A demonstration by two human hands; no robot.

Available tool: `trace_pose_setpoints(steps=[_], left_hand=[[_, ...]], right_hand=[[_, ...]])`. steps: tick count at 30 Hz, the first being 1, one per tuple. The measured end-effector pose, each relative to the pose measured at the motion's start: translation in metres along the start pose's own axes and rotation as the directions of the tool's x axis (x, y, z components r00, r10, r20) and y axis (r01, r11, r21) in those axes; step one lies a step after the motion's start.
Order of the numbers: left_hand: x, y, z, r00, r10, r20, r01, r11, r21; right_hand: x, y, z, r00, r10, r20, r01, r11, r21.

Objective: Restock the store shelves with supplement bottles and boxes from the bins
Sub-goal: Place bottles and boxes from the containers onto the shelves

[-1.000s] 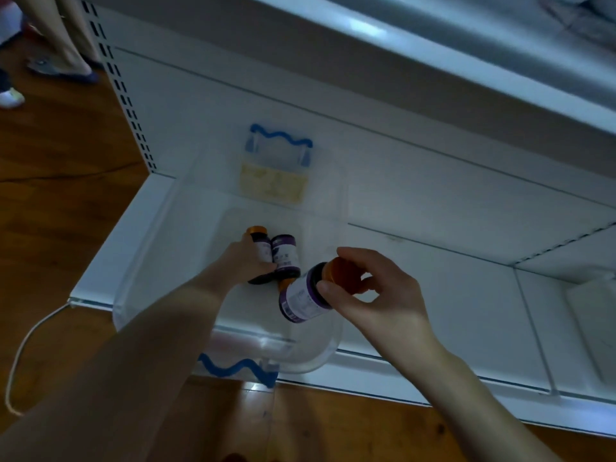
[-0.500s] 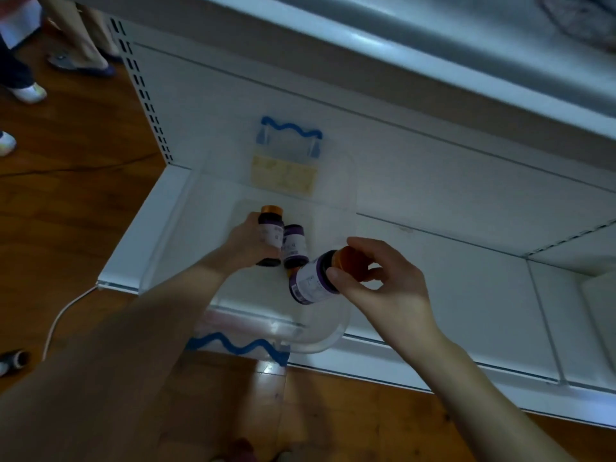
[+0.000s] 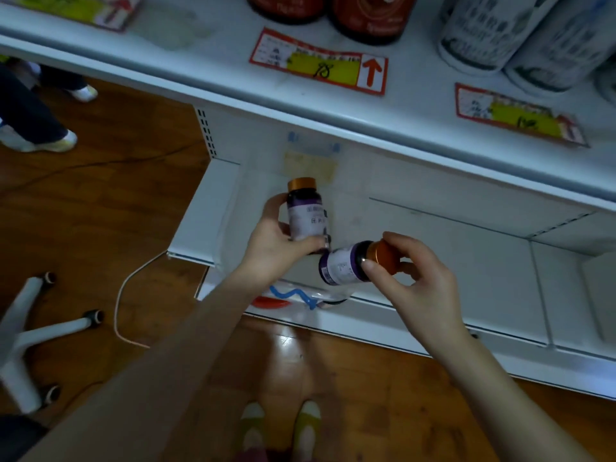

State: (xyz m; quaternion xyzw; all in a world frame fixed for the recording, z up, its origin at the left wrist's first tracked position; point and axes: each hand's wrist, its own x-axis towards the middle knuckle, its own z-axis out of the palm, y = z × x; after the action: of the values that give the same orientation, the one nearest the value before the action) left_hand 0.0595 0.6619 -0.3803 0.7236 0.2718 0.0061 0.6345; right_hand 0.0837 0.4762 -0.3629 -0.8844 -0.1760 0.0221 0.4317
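head view, two bottles: left grip holds upright bottle, right grip pinches tilted bottle.

A glossy brown wooden floor fills the left and bottom of the frame, with a dim sheen at bottom centre. A white metal shelving unit crosses the upper right, its bottom shelf in shadow. At lower left stands a white chair base on castors, with a white cable beside it. A bystander's shoes show at upper left.
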Motion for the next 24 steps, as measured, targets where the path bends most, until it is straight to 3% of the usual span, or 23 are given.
trace_pose_setpoints(steps=[4, 13, 24], left_hand=[[-0.047, 0.008, -0.007, 0.998, -0.059, 0.002, 0.059, 0.992, -0.114], [-0.144, 0.038, -0.012, 0.996, -0.091, -0.006, 0.089, 0.984, -0.153], [-0.220, 0.131, 0.093, 0.978, 0.120, 0.172, -0.107, 0.991, -0.084]], right_hand=[[-0.020, -0.015, -0.022, 0.999, -0.031, 0.044, 0.034, 0.997, -0.070], [-0.067, -0.043, -0.089, 0.998, 0.055, 0.014, -0.054, 0.997, -0.051], [-0.117, -0.031, -0.257, 0.967, 0.157, -0.203, -0.161, 0.987, -0.006]])
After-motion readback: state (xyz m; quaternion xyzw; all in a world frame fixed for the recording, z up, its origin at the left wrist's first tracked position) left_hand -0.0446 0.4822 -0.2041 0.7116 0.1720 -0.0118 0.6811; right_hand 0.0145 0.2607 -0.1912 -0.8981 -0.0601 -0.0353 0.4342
